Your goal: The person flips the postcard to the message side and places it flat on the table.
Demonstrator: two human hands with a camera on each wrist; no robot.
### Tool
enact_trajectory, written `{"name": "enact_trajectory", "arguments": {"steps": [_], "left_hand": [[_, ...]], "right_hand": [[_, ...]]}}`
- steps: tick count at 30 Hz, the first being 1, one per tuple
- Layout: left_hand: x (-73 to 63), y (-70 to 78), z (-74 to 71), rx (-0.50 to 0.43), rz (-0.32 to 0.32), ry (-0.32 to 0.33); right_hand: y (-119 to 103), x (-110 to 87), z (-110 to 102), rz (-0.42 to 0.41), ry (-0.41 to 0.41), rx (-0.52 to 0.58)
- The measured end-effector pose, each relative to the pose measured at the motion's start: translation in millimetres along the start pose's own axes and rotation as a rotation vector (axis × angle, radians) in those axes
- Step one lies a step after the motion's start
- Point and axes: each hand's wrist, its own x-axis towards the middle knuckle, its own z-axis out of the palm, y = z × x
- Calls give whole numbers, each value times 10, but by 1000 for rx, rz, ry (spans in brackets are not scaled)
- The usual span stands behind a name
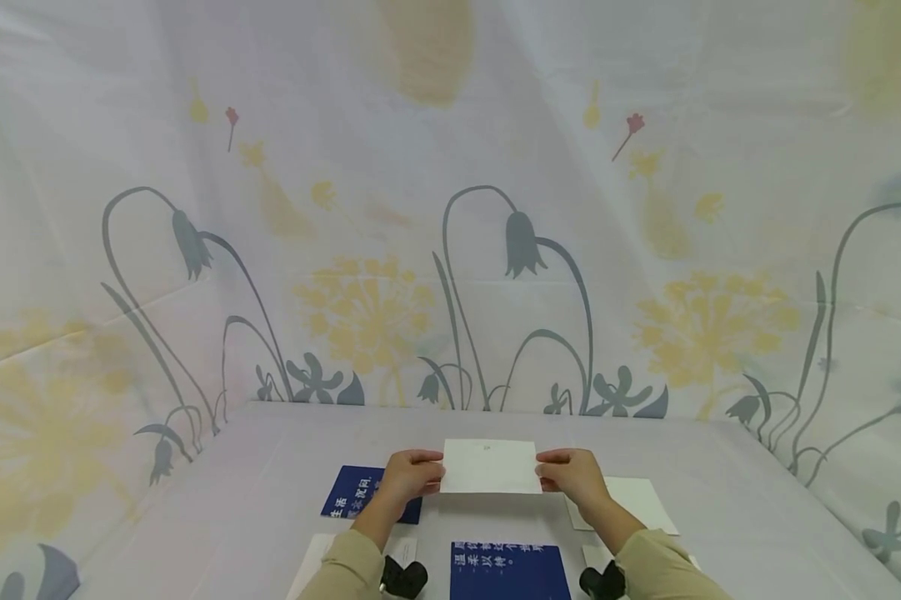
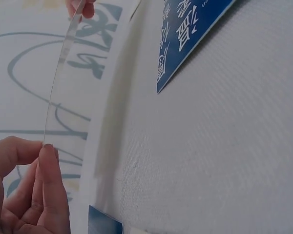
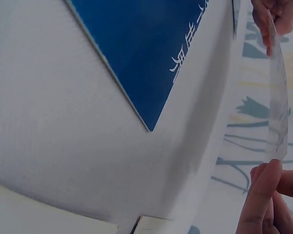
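A white card (image 1: 489, 468) with a tiny mark near its top edge is held up over the table, facing the head camera. My left hand (image 1: 412, 477) pinches its left edge between thumb and fingers. On the opposite edge, my right hand (image 1: 576, 475) pinches it the same way. Both wrist views show the card (image 2: 56, 92) nearly edge-on, slightly bowed, with the thumb and fingertips of each hand (image 3: 271, 195) at its ends. Below it lies a dark blue card (image 1: 508, 575) with white Chinese characters.
Another blue card (image 1: 352, 492) lies beyond my left forearm, partly hidden by it. A cream card (image 1: 641, 504) lies by my right forearm. More pale cards (image 1: 311, 558) are partly covered by my sleeves. A flower-printed curtain (image 1: 390, 208) stands behind the white table (image 1: 232, 500).
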Motion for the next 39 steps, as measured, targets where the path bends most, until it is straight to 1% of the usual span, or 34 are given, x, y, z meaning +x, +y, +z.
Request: {"name": "enact_trajectory", "arguments": {"steps": [10,14,21,25,31,34,39], "left_hand": [[38,-59,16,61,2,-40],[28,-76,36,97,-8,-34],[-15,-77,63,175,-1,-16],[-23,-78,73,214,-1,-3],[-40,-59,93,288,-24,14],[-52,-52,99,307,-34,15],[-50,-50,95,312,-43,7]], "right_hand": [[35,5,-7,29,-55,-71],[56,1,-3,26,-70,-91],[101,2,9,66,-96,-132],[105,-7,21,72,-118,-152],[109,-15,33,84,-141,-187],[108,-23,37,91,-150,-200],[116,-34,41,91,-158,-213]]}}
